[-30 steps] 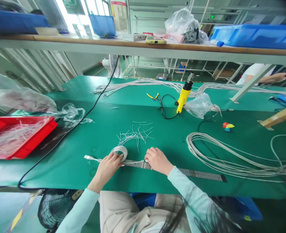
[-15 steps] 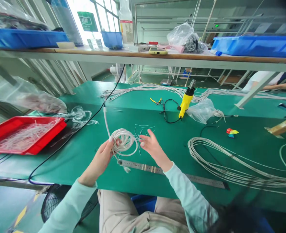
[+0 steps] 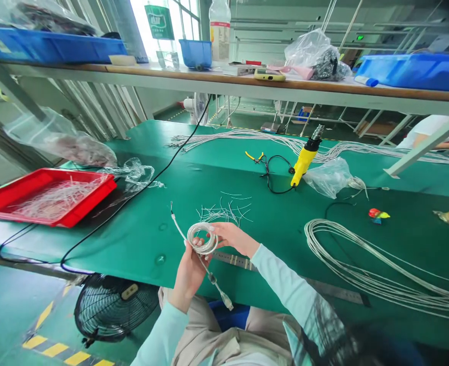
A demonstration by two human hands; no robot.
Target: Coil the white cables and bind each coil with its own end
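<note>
A small white cable coil [image 3: 189, 235] is held over the front of the green table. My left hand [image 3: 190, 269] grips its lower left side, fingers wrapped round the loops. From the right, my right hand [image 3: 234, 238] closes its fingers on the coil's right edge. One cable end with bare wire tips sticks up to the left. The other end hangs down past my left hand, with a dark lump on it and a USB plug [image 3: 228, 303] at its tip. Behind the coil lie several thin white wire pieces [image 3: 224, 212]. A steel ruler [image 3: 333, 291] runs partly hidden under my right arm.
A red tray [image 3: 75, 216] of clear strips is at left, near a black cord [image 3: 132, 193]. A yellow heat gun [image 3: 303, 165], yellow-handled cutters [image 3: 253, 157] and a clear bag [image 3: 329, 178] lie farther back. Looped white cables [image 3: 346, 254] lie right. A shelf [image 3: 163, 81] spans the back.
My right hand, open and apart before, now holds the coil's right edge. The coil has become tighter and moved nearer to me. The USB plug end now hangs in view.
</note>
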